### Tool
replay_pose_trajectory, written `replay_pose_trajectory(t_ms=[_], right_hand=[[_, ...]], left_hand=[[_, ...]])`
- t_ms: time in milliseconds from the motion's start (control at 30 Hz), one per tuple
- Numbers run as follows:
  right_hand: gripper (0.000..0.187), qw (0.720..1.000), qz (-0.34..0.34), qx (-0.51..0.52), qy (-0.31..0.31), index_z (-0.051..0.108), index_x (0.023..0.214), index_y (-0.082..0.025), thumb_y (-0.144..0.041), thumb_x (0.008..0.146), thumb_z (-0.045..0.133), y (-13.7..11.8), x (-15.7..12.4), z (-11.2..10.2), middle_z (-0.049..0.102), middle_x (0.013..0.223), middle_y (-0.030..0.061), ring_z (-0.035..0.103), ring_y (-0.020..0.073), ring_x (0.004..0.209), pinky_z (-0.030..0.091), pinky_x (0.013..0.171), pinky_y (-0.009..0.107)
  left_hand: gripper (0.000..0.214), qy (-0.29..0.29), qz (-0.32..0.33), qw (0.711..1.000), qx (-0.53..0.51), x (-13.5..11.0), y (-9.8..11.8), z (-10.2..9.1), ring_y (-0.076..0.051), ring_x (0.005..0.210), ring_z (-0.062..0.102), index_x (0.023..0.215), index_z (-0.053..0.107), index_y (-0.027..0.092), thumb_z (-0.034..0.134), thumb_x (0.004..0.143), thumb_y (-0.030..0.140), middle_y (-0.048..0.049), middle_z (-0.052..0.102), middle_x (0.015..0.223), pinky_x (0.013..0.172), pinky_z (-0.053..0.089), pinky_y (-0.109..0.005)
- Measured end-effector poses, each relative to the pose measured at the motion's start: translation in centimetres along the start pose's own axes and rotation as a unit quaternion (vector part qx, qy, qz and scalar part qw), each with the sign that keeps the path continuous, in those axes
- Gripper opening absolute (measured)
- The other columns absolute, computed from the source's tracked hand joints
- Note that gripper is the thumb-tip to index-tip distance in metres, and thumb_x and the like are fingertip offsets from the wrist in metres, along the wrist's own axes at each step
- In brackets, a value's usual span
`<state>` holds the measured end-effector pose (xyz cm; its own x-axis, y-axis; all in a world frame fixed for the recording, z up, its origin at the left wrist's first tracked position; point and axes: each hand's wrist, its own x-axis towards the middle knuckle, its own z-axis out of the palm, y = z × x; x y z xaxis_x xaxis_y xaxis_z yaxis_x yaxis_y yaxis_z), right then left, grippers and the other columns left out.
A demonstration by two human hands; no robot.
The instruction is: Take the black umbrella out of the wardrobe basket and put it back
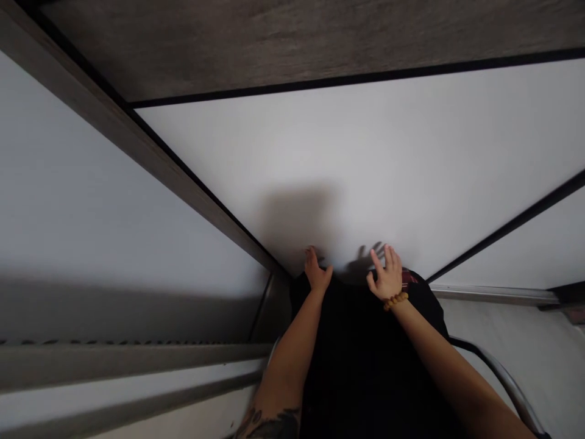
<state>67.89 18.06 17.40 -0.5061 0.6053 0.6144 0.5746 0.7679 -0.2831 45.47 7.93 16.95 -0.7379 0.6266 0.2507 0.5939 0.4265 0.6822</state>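
- The person's left hand (pixel 319 273) holds nothing; its fingers point up toward the white panel (pixel 402 134), with the thumb set apart.
- The right hand (pixel 386 279) is bare of any object too, fingers loosely spread and slightly bent, thumb out to the side.
- The white panel lies directly beyond both hands, close to the fingertips; whether they touch its surface cannot be told.
- Both forearms reach forward from the lower edge of the view, and a gap separates the two hands.
- A beaded bracelet (pixel 395 300) circles the right wrist, and a dark tattoo (pixel 278 424) marks the left forearm.
- Dark clothing (pixel 365 366) fills the space between the arms.
- A blurred shadow (pixel 297 210) falls on the panel above the left hand.
- A black strip (pixel 356 79) edges the panel's top, with a wood-grain board (pixel 320 42) above it.
- On the left, a wood-grain post (pixel 150 164) slants down beside the panel.
- At lower right, a curved metal bar (pixel 512 381) stands over the pale floor (pixel 553 360).
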Motion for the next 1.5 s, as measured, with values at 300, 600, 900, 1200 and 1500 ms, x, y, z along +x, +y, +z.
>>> replay_pose_trajectory(t_ms=[300, 600, 900, 1200, 1500], right_hand=[[0.08, 0.992, 0.045, -0.079, -0.084, 0.03, 0.16, -0.019, -0.028, 0.084, 0.055, -2.3, 1.2, 4.9, 0.016, 0.166, 0.0144, 0.016, 0.0369, 0.152, 0.017, 0.121, 0.062], [0.079, 0.997, 0.03, -0.077, -0.002, 0.03, 0.159, -0.017, -0.029, 0.085, 0.055, -5.1, 1.0, 8.8, -0.007, 0.168, 0.0158, 0.011, 0.0405, 0.153, 0.022, 0.119, 0.062], [0.08, 0.98, 0.1, -0.123, -0.119, 0.036, 0.158, -0.024, -0.031, 0.082, 0.062, -5.6, 1.7, 10.5, 0.008, 0.168, 0.0126, 0.01, 0.0442, 0.151, 0.016, 0.116, 0.071], [0.074, 0.979, 0.139, -0.128, -0.075, 0.04, 0.155, -0.029, -0.032, 0.084, 0.059, -3.6, 1.0, 8.6, -0.003, 0.169, 0.0063, 0.01, 0.0436, 0.152, 0.018, 0.115, 0.073], [0.086, 0.994, 0.037, -0.099, -0.025, 0.022, 0.163, -0.022, -0.035, 0.085, 0.057, -5.3, 0.8, 9.9, -0.008, 0.168, 0.0142, 0.015, 0.0424, 0.151, 0.025, 0.117, 0.064]], left_hand=[[0.097, 0.056, -0.04, 0.996, -0.063, 1.6, -4.4, -0.6, -0.031, 0.138, 0.045, 0.161, 0.017, 0.013, 0.061, 0.075, 0.019, -0.0189, 0.045, 0.151, 0.117, 0.036, -0.045], [0.102, -0.039, -0.085, 0.993, -0.067, 5.3, -9.3, -1.2, -0.025, 0.104, 0.063, 0.163, 0.009, 0.017, 0.066, 0.078, 0.024, -0.0075, 0.067, 0.108, 0.099, 0.047, -0.038], [0.087, -0.008, 0.018, 1.0, -0.006, 5.2, -10.3, -0.9, -0.034, 0.138, 0.044, 0.155, 0.036, 0.015, 0.067, 0.074, 0.021, -0.0185, 0.05, 0.142, 0.118, 0.033, -0.048], [0.105, 0.155, -0.017, 0.987, -0.028, 7.6, -10.6, -1.7, -0.035, 0.155, 0.015, 0.159, 0.009, 0.005, 0.071, 0.077, 0.029, -0.0272, 0.015, 0.163, 0.126, 0.018, -0.048], [0.091, 0.124, 0.059, 0.983, -0.12, 7.6, -12.0, -0.9, -0.033, 0.149, 0.032, 0.159, 0.021, 0.013, 0.067, 0.082, 0.032, -0.0215, 0.033, 0.159, 0.123, 0.03, -0.049]])
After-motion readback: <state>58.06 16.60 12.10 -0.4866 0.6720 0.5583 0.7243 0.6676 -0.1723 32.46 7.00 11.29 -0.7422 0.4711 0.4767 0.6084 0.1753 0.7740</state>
